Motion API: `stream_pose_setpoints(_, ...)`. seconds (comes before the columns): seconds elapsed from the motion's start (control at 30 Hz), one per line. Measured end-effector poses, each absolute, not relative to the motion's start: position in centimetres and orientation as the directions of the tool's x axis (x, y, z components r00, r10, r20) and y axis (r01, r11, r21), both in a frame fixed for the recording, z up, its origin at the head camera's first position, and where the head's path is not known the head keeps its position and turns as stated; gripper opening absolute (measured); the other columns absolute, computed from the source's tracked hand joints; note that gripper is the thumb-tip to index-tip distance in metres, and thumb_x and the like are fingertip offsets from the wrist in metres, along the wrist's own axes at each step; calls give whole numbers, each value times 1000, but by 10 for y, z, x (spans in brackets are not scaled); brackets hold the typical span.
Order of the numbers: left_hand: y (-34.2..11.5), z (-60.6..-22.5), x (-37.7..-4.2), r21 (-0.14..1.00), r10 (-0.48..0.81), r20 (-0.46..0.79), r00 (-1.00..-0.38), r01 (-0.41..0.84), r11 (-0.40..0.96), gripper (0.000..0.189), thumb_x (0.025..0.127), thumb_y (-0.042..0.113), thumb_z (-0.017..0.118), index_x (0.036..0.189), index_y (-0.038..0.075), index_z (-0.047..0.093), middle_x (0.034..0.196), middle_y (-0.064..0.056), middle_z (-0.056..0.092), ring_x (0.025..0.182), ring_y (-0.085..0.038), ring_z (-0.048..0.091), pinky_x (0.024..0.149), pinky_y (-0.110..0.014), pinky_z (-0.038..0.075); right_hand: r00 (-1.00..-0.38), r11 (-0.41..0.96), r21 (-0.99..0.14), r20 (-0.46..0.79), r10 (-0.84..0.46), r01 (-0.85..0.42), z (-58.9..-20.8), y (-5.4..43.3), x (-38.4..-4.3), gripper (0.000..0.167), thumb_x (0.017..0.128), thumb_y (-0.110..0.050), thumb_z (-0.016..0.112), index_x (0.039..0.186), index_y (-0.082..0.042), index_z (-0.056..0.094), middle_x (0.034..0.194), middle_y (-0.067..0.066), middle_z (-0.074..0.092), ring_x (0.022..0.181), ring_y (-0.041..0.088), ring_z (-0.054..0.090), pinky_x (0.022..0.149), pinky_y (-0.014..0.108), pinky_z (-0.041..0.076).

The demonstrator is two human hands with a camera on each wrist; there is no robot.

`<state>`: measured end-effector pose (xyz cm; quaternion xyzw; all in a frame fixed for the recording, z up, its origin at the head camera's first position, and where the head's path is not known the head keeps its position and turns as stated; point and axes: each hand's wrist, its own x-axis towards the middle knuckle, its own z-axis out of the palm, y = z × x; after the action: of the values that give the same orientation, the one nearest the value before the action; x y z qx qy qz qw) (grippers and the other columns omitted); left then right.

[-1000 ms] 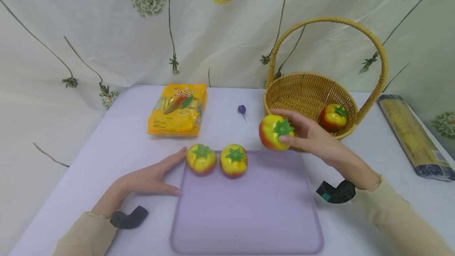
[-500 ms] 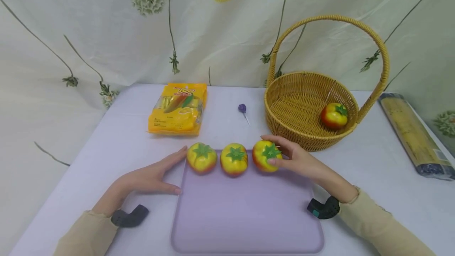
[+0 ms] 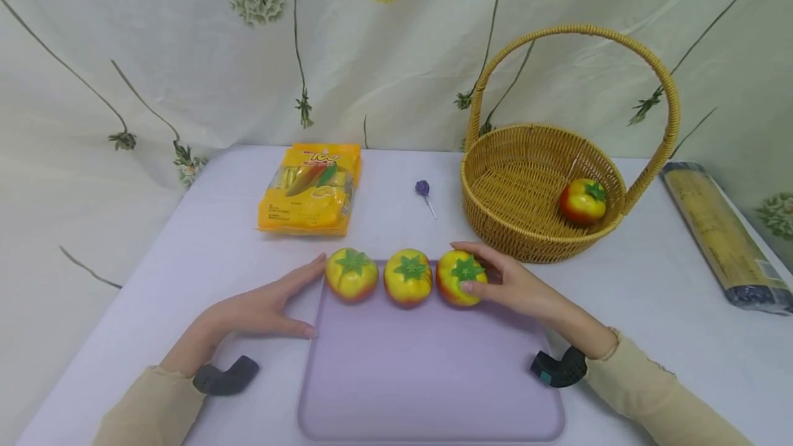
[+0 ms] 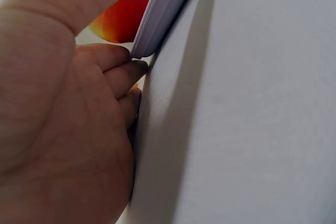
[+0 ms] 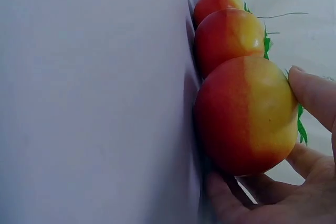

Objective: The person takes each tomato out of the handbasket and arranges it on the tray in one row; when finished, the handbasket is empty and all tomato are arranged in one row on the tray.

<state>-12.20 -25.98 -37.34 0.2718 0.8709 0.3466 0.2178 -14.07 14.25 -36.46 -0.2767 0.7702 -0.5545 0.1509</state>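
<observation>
- The right hand (image 3: 511, 283) and the right fruit (image 3: 457, 279) have moved since the earliest frame, from the front of the basket (image 3: 514, 239) to the back of the tray (image 3: 427, 377).
- The right hand holds this fruit, thumb near its leaves and fingers around the far side and the side by the basket; such a grip probably leaves the side facing its neighbour free for close placing.
- The fruit appears to sit on the tray, just beside the middle fruit (image 3: 407, 279), with the left fruit (image 3: 351, 277) at the back left corner. The three seem lined along the back edge to keep an even row.
- The left hand (image 3: 266, 305) holds nothing, thumb and fingers spread wide, fingertips at the tray's left rim close to the left fruit; likely it steadies the tray. Whether it touches that fruit, I cannot tell.
- One more fruit (image 3: 582, 203) lies inside the basket, against its right wall.
- Behind the tray on the worktop (image 3: 210, 239) are a candy bag (image 3: 310, 191) and a lollipop (image 3: 423, 188); a long packet (image 3: 721, 236) lies right of the basket.
</observation>
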Motion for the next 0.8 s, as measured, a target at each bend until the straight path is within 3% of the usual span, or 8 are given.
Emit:
stream_pose_setpoints(0.27, -259, -373, -122, 723, 635, -188, -749, 332, 605, 102, 77, 42, 74, 150, 8, 12, 155, -12, 4, 139, -31, 4, 108, -55, 11, -830, 342, -898, 46, -556, -278, -364, 143, -139, 57, 92, -19, 62, 141, -3, 37, 128, 15, 49, 111, 30, 51, 93, 40, 44)
stream_pose_setpoints(0.43, -259, -373, -123, 724, 634, -190, -749, 329, 606, 103, 76, 42, 75, 151, 9, 12, 155, -11, 4, 139, -31, 4, 108, -55, 11, -835, 375, -889, 15, -549, -262, -361, 145, -138, 60, 92, -22, 61, 143, -3, 34, 131, 15, 47, 114, 32, 48, 95, 43, 43)
stream_pose_setpoints(0.6, -259, -375, -123, 725, 638, -185, -748, 335, 602, 102, 76, 42, 75, 150, 8, 13, 155, -11, 4, 139, -31, 4, 108, -55, 11, -818, 394, -868, 24, -575, -302, -354, 152, -137, 64, 92, -21, 62, 144, -1, 30, 138, 19, 42, 117, 33, 47, 96, 47, 41)
stream_pose_setpoints(0.8, -259, -374, -122, 726, 637, -179, -750, 336, 601, 103, 76, 42, 75, 150, 7, 13, 155, -11, 4, 139, -31, 4, 108, -55, 11, -769, 444, -806, 22, -639, -392, -324, 172, -133, 64, 93, -23, 60, 146, -8, 28, 138, 18, 42, 119, 33, 47, 96, 54, 38)
